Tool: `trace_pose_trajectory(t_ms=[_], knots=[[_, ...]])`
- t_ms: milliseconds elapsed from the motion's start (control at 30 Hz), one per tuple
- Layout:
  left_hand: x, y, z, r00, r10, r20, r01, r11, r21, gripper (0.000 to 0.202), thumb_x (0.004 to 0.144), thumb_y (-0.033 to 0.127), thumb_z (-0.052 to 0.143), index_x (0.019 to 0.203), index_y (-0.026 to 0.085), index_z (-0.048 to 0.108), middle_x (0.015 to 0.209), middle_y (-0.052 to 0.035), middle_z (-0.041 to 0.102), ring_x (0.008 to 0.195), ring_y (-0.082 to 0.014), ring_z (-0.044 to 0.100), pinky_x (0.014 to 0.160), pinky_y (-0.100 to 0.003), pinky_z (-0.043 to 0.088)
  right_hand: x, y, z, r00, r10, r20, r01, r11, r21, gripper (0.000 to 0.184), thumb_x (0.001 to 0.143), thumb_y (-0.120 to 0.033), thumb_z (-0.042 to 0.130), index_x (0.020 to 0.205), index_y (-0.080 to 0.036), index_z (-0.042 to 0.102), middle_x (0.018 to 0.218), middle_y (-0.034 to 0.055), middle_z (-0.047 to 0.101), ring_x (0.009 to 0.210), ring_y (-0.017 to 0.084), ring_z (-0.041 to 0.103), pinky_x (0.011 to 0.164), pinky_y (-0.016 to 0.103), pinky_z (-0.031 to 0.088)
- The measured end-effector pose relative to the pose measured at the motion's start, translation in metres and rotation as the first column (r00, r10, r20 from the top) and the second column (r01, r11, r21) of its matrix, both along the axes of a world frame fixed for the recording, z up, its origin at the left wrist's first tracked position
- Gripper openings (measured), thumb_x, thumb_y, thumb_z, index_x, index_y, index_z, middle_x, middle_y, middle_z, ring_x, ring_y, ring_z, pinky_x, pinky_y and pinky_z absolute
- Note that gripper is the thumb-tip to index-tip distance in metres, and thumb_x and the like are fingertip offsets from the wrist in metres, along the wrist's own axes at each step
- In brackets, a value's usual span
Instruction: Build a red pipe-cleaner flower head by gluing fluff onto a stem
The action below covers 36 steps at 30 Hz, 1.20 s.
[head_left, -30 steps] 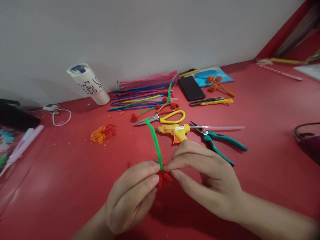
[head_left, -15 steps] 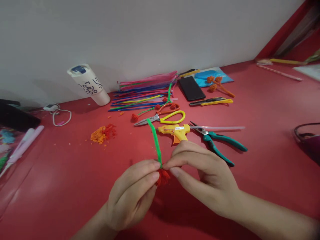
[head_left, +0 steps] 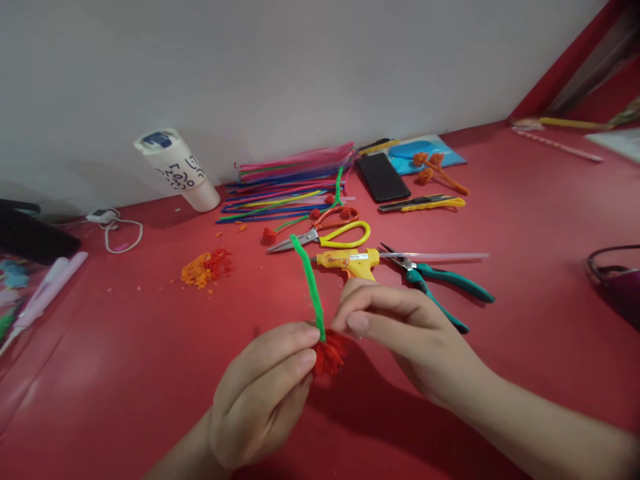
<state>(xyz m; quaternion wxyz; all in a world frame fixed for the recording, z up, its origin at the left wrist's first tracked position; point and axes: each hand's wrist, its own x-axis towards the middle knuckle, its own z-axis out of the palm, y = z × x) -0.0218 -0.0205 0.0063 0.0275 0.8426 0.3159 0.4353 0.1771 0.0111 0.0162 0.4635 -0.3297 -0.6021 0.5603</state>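
My left hand [head_left: 267, 390] pinches a red pipe-cleaner flower [head_left: 331, 356] between thumb and fingertips, at the foot of its stem. That stem is a green pipe cleaner [head_left: 311, 287], pointing up and leaning a little left, its tip bent over. Just right of the stem is my right hand [head_left: 407, 333], thumb and fingers closed together beside the flower's upper edge. Whether anything lies between those fingertips is hidden. Beyond the hands is a yellow glue gun [head_left: 350, 260] with a clear glue stick, partly behind my right fingers.
Scissors [head_left: 345, 235], green-handled pliers [head_left: 450, 283] and a yellow cutter knife [head_left: 433, 204] lie ahead. Behind them are many pipe cleaners [head_left: 280, 183] and a black phone [head_left: 383, 177]. Orange and red clippings [head_left: 203, 268] are heaped left, near a white tumbler [head_left: 183, 170].
My right fingertips have moved slightly right, off the stem's base, and curled. More of the red flower shows, and the green stem leans a little further left.
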Motion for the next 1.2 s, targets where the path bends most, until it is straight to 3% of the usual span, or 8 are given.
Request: trace_pose_trajectory(t_ms=[67,267,367,500,600,700,800,1200], knots=[[0.0,0.0,0.001,1.0,0.0,0.006,0.0,1.0,-0.009,0.052,0.073,-0.003,0.06,0.119,0.02,0.056,0.101,-0.0091,0.073,0.096,-0.0185,0.07,0.082,-0.027,0.058,0.001,0.001,-0.001,0.999,-0.033,-0.034,0.033,0.999,-0.019,0.015,0.085,-0.018,0.057,0.074,-0.021,0.068,0.074,0.0,0.063,0.071,0.012,0.059,0.066,0.025,0.047],[0.001,0.0,-0.002,0.996,-0.009,0.086,0.019,0.993,-0.119,0.055,0.069,-0.006,0.06,0.117,0.021,0.058,0.106,-0.0071,0.072,0.098,-0.0166,0.068,0.086,-0.026,0.056,0.002,-0.003,0.007,0.979,-0.091,0.18,0.04,0.963,0.268,0.02,0.082,-0.009,0.055,0.079,-0.02,0.071,0.072,0.0,0.061,0.068,0.011,0.056,0.065,0.024,0.046],[0.006,0.0,-0.008,0.956,0.053,0.287,0.041,0.949,-0.313,0.049,0.071,-0.002,0.063,0.112,0.023,0.061,0.106,-0.0047,0.071,0.097,-0.0157,0.067,0.086,-0.025,0.055,0.001,-0.001,0.005,0.977,-0.098,0.187,0.053,0.971,0.234,0.019,0.084,-0.012,0.054,0.08,-0.019,0.07,0.073,0.0003,0.061,0.07,0.011,0.057,0.066,0.024,0.046],[0.015,0.005,-0.012,0.715,0.341,0.61,0.286,0.654,-0.7,0.031,0.075,0.01,0.069,0.103,0.025,0.068,0.104,-0.0036,0.072,0.093,-0.0151,0.068,0.079,-0.023,0.056,-0.001,0.005,-0.005,0.963,-0.159,0.216,0.139,0.985,0.104,0.013,0.083,-0.017,0.055,0.082,-0.021,0.068,0.081,0.0007,0.065,0.079,0.014,0.059,0.072,0.027,0.046],[0.018,0.01,-0.012,0.584,0.493,0.644,0.473,0.438,-0.765,0.029,0.071,0.017,0.074,0.1,0.023,0.071,0.102,-0.0045,0.073,0.089,-0.0153,0.068,0.077,-0.023,0.056,-0.004,0.008,-0.011,0.956,-0.135,0.259,0.13,0.991,0.035,0.009,0.079,-0.019,0.058,0.083,-0.019,0.067,0.082,0.0017,0.064,0.079,0.015,0.06,0.072,0.029,0.046],[0.018,0.013,-0.011,0.537,0.562,0.629,0.554,0.327,-0.766,0.028,0.068,0.018,0.076,0.096,0.021,0.073,0.094,-0.0048,0.074,0.083,-0.0149,0.068,0.076,-0.024,0.056,-0.006,0.008,-0.012,0.957,-0.121,0.263,0.115,0.993,0.036,0.009,0.08,-0.021,0.057,0.08,-0.018,0.066,0.079,0.0021,0.063,0.078,0.015,0.06,0.073,0.029,0.046],[0.017,0.013,-0.011,0.519,0.581,0.627,0.585,0.293,-0.756,0.024,0.068,0.016,0.076,0.092,0.02,0.074,0.091,-0.0044,0.074,0.08,-0.0143,0.068,0.078,-0.025,0.056,-0.007,0.008,-0.011,0.957,-0.106,0.27,0.099,0.994,0.043,0.012,0.082,-0.023,0.056,0.075,-0.018,0.066,0.076,0.0018,0.062,0.075,0.014,0.059,0.072,0.028,0.045],[0.018,0.012,-0.013,0.545,0.535,0.645,0.58,0.315,-0.751,0.029,0.067,0.012,0.077,0.093,0.023,0.074,0.093,-0.0009,0.073,0.085,-0.0109,0.066,0.078,-0.018,0.053,-0.006,0.007,-0.014,0.955,-0.109,0.275,0.114,0.993,-0.001,0.009,0.08,-0.021,0.062,0.072,-0.018,0.066,0.074,0.0003,0.062,0.071,0.013,0.057,0.067,0.026,0.045]])
